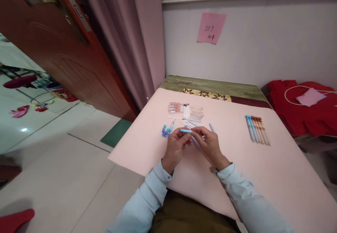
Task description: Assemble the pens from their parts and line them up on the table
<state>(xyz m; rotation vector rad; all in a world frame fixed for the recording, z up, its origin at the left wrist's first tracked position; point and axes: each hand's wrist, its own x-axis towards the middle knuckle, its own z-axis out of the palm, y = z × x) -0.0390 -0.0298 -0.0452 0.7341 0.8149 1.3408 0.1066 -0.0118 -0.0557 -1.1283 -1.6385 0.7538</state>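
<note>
Over the pink-covered table, my left hand (174, 146) is closed round a small light-blue pen barrel (185, 130), which lies level between my hands. The fingertips of my right hand (209, 144) pinch at the barrel's right end, where something small and whitish shows; the fingers hide most of it. Left of my hands lie several small dark-blue pieces (165, 131) and a light-blue pen part (172, 125). Just beyond are loose pen parts, thin white refills (186, 111) with dark ends and a bundle of clear pieces (175, 108).
A row of finished-looking pens (258, 130), blue and brown, lies on the right of the table (237, 176). A lilac barrel (212, 127) rests beyond my right hand. Red cloth (286, 110) is piled past the right edge. A wooden door (79, 60) stands at left.
</note>
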